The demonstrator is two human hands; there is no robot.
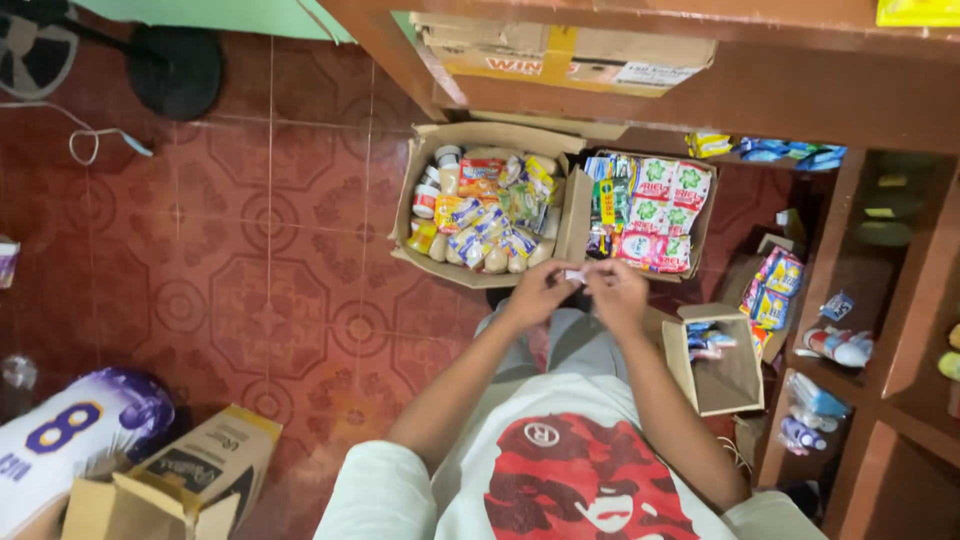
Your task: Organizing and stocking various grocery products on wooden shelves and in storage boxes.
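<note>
My left hand [541, 291] and my right hand [617, 291] meet in front of me, pinching a small white sachet [575, 275] between their fingertips. Just beyond them on the red tiled floor stand two open cardboard boxes. The left box [409, 200] holds jars and several yellow and white packets. The right box [578, 215] holds several green, white and pink sachets. A smaller open box [727, 385] with a few small packets sits by my right forearm.
Wooden shelves [880, 330] at the right hold bottles and packets. A sealed carton [560, 55] sits above on a wooden ledge. At lower left are an open carton [190, 480] and a purple-and-white bag [70, 440]. A fan base [175, 70] stands top left.
</note>
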